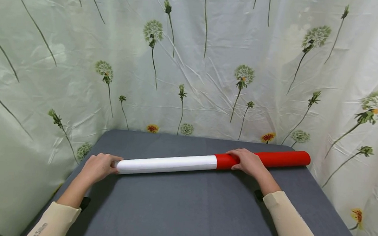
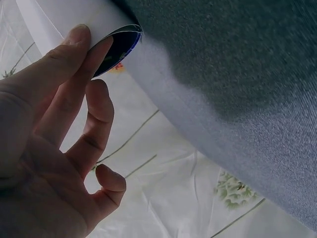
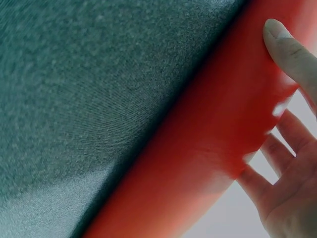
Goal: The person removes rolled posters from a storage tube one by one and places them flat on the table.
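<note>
White roll (image 1: 168,164): over the grey table (image 1: 166,208), in line with the red roll (image 1: 283,158); contact with the tabletop cannot be told.
Left hand (image 1: 99,166): pinches the hollow end, thumb outside, finger inside, since the rim offers an edge.
Right hand (image 1: 246,162): clamped round the red roll beside the junction, thumb opposing fingers, probably for steadiness.

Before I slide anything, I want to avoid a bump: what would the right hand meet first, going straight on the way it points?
The red roll, which the right hand grips. Past it, across the grey tabletop, the floral cloth seems next, though depth is unclear.
</note>
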Demonstrator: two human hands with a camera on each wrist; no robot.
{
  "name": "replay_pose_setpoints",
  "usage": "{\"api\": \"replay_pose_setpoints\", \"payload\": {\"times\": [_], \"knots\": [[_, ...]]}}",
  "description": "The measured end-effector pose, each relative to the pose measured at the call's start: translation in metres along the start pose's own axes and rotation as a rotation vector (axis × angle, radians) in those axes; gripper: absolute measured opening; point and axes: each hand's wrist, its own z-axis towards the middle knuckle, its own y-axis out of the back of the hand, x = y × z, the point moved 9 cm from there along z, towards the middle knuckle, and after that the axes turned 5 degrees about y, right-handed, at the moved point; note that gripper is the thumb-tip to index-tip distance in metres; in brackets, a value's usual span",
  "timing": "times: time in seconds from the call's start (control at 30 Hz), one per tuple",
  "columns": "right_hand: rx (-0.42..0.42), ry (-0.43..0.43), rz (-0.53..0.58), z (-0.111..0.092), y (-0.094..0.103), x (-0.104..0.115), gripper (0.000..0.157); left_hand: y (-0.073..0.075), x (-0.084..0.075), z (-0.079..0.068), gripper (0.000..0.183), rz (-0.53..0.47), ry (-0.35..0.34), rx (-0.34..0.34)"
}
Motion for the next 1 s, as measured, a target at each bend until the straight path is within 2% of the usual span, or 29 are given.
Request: {"api": "replay_pose_setpoints", "payload": {"times": [0.23, 0.5, 0.83, 1.0], "knots": [[0.007, -0.016, 0.003, -0.001, 0.001, -0.003, 0.062, 0.005, 0.004, 0.001, 0.046, 0.017, 0.006, 0.004], [0.020, -0.012, -0.007, 0.000, -0.001, -0.004, 0.062, 0.003, 0.010, 0.004, 0.043, 0.006, -0.010, 0.014], [-0.003, -0.022, -0.016, -0.004, 0.001, -0.003, 0.062, 0.001, 0.015, 0.017, 0.044, -0.027, -0.078, -0.007], [-0.002, -0.032, -0.046, -0.004, 0.002, -0.001, 0.063, 0.001, 0.013, 0.025, 0.044, 0.020, -0.106, -0.023]]}}
